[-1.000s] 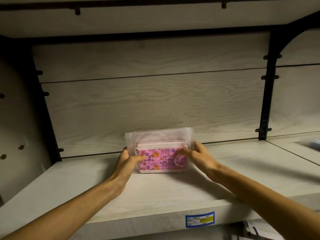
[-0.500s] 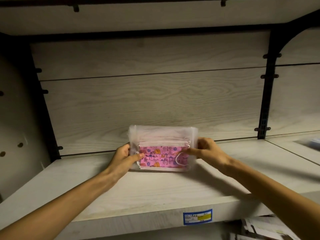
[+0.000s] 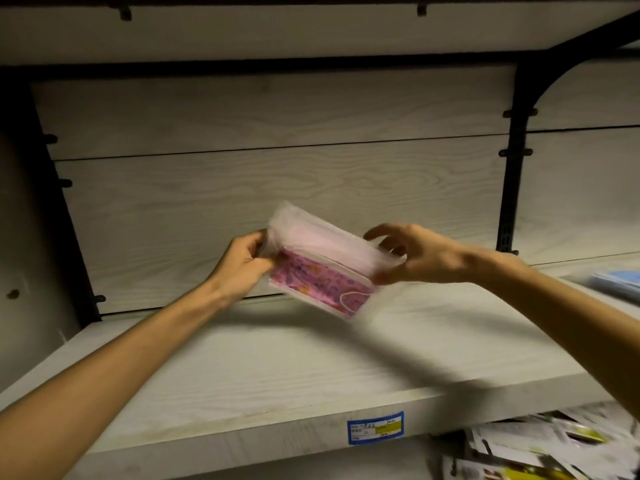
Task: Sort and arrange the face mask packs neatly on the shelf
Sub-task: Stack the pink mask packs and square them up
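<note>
A: Holding it up off the board now: the clear plastic pack of pink patterned face masks point(image 3: 320, 271) is in the air above the pale wood-grain shelf point(image 3: 277, 368), tilted, its right end lower than its left, in front of the back panel.

B: And both hands are on it. The left hand point(image 3: 242, 263) has its fingers curled round the pack's left end, thumb on the near face. The right hand point(image 3: 412, 254) pinches the right end between thumb and fingers, with the upper fingers lifted and spread a little.

A: The pack touches nothing but those two hands; its shadow lies on the shelf beneath.

B: Over at the far right edge, a blue-and-white pack point(image 3: 620, 282) lies on the neighbouring shelf section, blurred, so I can't tell more.

A: On the near front edge of the shelf sits a blue-bordered price label with a yellow patch point(image 3: 375, 427).

B: Below, at the lower right, there's a heap of loose packets point(image 3: 540, 448), too smeared to read. A black metal upright point(image 3: 512, 161) stands right of the hands.
</note>
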Action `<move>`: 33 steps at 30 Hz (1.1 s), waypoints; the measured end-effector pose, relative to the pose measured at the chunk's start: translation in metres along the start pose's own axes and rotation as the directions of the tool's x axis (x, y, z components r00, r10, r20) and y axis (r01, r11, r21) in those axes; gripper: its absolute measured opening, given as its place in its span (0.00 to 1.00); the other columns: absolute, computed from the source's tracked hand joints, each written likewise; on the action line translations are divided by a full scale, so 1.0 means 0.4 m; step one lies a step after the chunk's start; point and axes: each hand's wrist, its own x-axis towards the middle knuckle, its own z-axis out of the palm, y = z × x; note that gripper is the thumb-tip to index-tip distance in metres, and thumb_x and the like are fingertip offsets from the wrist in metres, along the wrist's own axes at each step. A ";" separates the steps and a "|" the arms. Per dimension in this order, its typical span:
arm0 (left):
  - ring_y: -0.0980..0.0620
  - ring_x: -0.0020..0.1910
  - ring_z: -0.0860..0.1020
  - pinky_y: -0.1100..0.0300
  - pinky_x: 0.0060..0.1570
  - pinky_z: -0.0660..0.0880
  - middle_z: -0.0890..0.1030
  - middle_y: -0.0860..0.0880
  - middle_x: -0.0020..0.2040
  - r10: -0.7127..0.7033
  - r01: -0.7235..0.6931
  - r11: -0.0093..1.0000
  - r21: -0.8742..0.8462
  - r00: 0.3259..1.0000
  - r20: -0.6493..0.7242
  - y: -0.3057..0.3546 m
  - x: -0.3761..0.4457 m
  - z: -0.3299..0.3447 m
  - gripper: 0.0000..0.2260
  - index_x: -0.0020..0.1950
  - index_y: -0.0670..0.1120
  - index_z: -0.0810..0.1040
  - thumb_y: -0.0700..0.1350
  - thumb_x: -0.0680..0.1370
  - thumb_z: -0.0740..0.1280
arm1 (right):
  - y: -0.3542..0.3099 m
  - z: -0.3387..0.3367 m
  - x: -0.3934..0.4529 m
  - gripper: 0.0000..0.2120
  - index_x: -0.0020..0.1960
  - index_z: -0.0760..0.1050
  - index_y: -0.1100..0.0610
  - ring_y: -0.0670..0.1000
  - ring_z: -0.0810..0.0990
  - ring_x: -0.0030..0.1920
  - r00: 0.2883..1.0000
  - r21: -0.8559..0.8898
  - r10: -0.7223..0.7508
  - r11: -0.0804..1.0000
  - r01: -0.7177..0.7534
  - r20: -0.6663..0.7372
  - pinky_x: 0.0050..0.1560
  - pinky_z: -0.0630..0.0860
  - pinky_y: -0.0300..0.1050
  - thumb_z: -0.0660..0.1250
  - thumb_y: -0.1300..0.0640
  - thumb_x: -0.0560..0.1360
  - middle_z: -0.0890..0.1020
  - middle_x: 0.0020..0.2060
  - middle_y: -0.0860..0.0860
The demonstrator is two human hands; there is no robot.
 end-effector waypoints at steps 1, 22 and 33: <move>0.62 0.41 0.79 0.66 0.43 0.77 0.83 0.51 0.45 0.017 -0.017 1.000 0.008 1.000 0.009 0.010 0.010 0.008 0.14 0.52 0.42 0.81 0.25 0.74 0.68 | 0.009 0.006 -0.005 0.24 0.64 0.75 0.51 0.50 0.83 0.50 1.000 -0.078 0.009 0.997 -0.009 0.005 0.50 0.82 0.46 0.78 0.53 0.71 0.83 0.52 0.48; 0.60 0.44 0.85 0.57 0.45 0.82 0.84 0.54 0.53 -0.347 0.416 0.901 -0.121 0.859 0.376 0.045 -0.051 0.489 0.20 0.62 0.52 0.73 0.53 0.73 0.74 | 0.222 -0.018 -0.258 0.04 0.52 0.77 0.62 0.54 0.86 0.42 0.908 0.536 0.366 0.818 -0.208 -0.207 0.38 0.79 0.49 0.64 0.63 0.80 0.86 0.42 0.55; 0.52 0.25 0.76 0.64 0.23 0.73 0.82 0.45 0.31 -0.544 0.548 0.835 0.052 0.805 0.236 0.124 -0.058 0.723 0.05 0.50 0.39 0.80 0.39 0.78 0.71 | 0.376 -0.164 -0.343 0.08 0.57 0.72 0.67 0.67 0.82 0.52 0.821 0.477 0.568 0.707 -0.522 0.056 0.42 0.75 0.51 0.61 0.66 0.80 0.76 0.48 0.65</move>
